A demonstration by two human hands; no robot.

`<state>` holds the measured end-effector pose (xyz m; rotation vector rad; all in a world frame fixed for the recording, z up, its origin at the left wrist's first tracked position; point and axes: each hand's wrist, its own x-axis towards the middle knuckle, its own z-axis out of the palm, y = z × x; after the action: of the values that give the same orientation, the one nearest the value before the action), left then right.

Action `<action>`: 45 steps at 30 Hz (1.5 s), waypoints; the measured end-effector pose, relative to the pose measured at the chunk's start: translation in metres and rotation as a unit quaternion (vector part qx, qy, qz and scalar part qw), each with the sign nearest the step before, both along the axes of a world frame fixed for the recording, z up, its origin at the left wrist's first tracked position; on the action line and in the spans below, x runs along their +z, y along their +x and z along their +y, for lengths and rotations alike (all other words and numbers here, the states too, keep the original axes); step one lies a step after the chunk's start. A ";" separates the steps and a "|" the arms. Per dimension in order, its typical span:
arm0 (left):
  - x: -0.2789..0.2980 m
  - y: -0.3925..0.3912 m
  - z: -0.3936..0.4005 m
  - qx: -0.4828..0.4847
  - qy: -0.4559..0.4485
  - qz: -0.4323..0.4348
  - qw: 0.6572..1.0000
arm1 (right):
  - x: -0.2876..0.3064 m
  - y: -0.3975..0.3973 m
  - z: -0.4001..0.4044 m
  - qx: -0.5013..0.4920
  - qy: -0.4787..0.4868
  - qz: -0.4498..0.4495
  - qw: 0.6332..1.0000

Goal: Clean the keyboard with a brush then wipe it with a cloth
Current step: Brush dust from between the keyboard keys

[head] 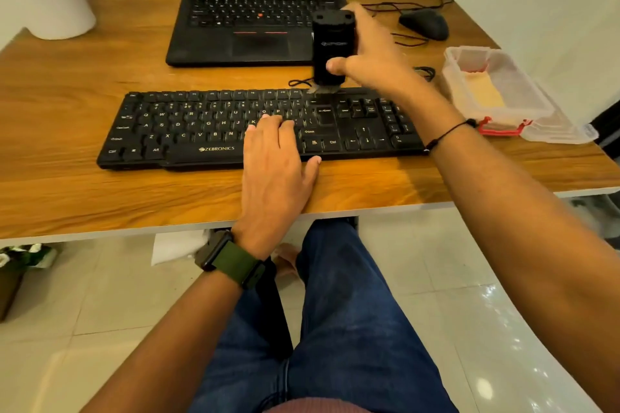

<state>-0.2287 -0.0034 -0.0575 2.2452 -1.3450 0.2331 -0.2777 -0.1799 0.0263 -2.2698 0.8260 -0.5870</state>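
A black keyboard [201, 131] lies across the wooden desk [84, 184]. My right hand [369, 54] grips a black cylindrical brush [332, 47] upright, its grey bristles touching the keyboard's top edge above the Enter key. My left hand [275, 157] rests flat on the keys right of centre, fingers straight, thumb over the front edge. A yellow cloth [488, 94] lies inside a clear plastic box [523, 84] at the right end of the desk.
An open black laptop [248, 27] stands behind the keyboard. A black mouse [424, 23] with cables lies at the back right. A white pot [43, 0] sits at the back left. My legs are under the desk's front edge.
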 end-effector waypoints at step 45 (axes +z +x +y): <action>0.003 -0.002 0.002 -0.005 0.027 -0.016 1.000 | -0.008 -0.115 0.025 -0.054 0.293 -0.319 0.900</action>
<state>-0.2304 -0.0016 -0.0544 2.2875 -1.3934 0.2335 -0.3923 -0.1546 0.0188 -1.3629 0.6705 -0.9204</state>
